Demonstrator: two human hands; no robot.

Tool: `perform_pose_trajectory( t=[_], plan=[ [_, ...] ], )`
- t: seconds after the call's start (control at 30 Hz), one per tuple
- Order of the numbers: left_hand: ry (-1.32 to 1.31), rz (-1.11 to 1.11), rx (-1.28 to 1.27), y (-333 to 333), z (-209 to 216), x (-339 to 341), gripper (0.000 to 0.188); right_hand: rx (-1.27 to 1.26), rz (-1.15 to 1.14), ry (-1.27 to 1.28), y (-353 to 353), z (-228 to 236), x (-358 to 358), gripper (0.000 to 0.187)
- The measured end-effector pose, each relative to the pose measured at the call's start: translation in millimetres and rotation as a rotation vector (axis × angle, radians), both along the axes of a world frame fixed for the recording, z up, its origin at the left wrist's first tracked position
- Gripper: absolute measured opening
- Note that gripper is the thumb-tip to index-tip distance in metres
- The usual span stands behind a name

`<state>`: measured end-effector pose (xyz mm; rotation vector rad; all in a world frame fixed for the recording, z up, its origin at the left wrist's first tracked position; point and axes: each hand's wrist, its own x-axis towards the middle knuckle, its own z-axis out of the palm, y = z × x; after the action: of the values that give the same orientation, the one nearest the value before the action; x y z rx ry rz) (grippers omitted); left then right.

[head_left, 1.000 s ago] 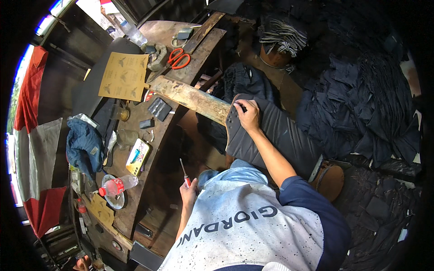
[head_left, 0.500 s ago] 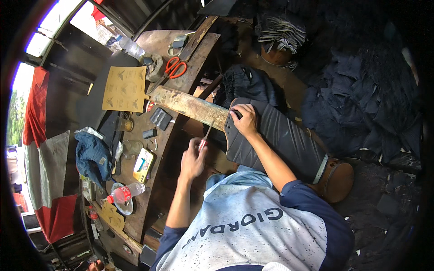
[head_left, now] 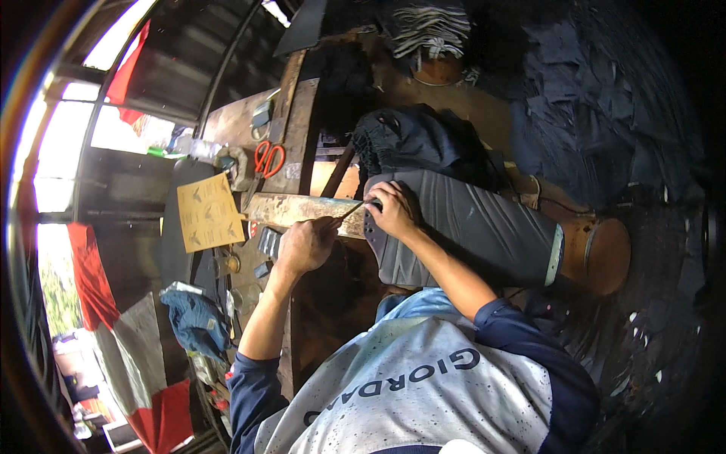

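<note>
A long dark grey padded panel [head_left: 476, 223] with pressed creases and small holes near its left end lies to my right. My right hand [head_left: 393, 210] is at that left end, its fingers pinching a small black piece [head_left: 375, 203]. My left hand [head_left: 308, 246] is closed around a thin-shafted tool [head_left: 349, 213], whose handle is hidden in the fist. The shaft's tip reaches the black piece by my right fingertips; I cannot tell whether they touch. Under both hands runs a narrow, worn wooden board [head_left: 283, 208], stretching from the bench to the panel.
On the bench [head_left: 302, 151] at left lie orange-handled scissors [head_left: 269, 159] and a tan printed sheet [head_left: 210, 213]. A blue cloth [head_left: 195, 318] is bunched nearer me. Dark fabric [head_left: 423, 140] lies beyond the panel, and a brown round stool [head_left: 607, 256] stands at its right end.
My left hand has moved up and brought the tool's tip to my right fingertips. My right hand stays at the panel's end. The whole view has shifted and tilted.
</note>
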<state>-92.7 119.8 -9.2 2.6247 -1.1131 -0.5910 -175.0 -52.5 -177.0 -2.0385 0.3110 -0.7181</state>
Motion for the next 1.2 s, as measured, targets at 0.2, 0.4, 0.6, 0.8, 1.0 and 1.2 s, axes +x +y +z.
perform_pose_trajectory(
  t=[0.2,0.4,0.6,0.8,1.0,1.2],
  plan=[
    [0.040,-0.082,0.005,-9,-3,6,0.020,-0.009,0.007,0.042,-2,4,-2,0.021],
    [-0.055,-0.098,-0.001,-15,6,6,0.018,0.003,0.019,0.061,-4,8,-4,0.021],
    [-0.003,-0.108,0.097,-26,11,12,0.015,-0.013,0.016,0.071,-3,7,-3,0.020],
    [-0.450,-0.456,0.362,-30,3,7,0.022,-0.037,-0.024,0.103,-1,5,-1,0.018],
    [0.005,-0.583,0.586,-100,41,55,0.048,-0.064,-0.026,0.112,2,-2,0,0.021],
    [-0.186,-0.925,0.833,-107,34,40,0.043,-0.048,0.010,0.166,0,-2,-4,0.015]
  ],
)
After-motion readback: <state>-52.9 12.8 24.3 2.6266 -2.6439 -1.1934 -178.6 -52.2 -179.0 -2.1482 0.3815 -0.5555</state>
